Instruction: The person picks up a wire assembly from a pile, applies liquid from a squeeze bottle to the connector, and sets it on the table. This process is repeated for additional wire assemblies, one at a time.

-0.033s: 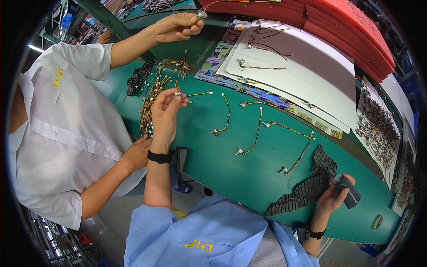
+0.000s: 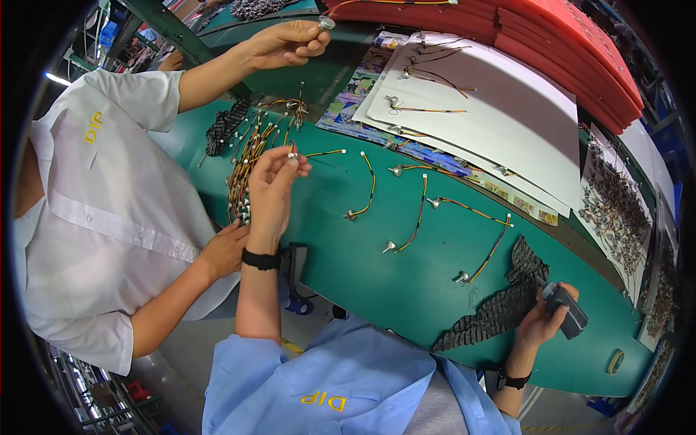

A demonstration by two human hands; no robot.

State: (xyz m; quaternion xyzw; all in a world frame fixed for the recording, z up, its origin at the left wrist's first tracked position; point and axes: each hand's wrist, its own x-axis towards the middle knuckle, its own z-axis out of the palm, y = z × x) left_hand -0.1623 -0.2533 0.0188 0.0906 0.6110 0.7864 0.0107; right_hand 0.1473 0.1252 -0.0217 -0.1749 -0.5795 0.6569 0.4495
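Observation:
My left hand is raised over the green table, fingertips pinched on a small metal potentiometer with coloured wires. In my right hand, at the near right, is a small dark squeeze bottle, its top end by a crumpled black ribbed cloth. Several more wired potentiometers lie spread between my hands. Left of my left hand is a bundle of wired parts. A co-worker's raised hand pinches another wired potentiometer; their other hand rests near the bundle.
White sheets with wired parts lie at the back, before a stack of red trays. Many small parts cover a surface at the far right. A tape roll sits near the right edge. The co-worker stands close on my left.
My left hand has shifted very slightly right with the potentiometer. The co-worker's raised hand has moved a touch left. My right hand and the bottle look the same.

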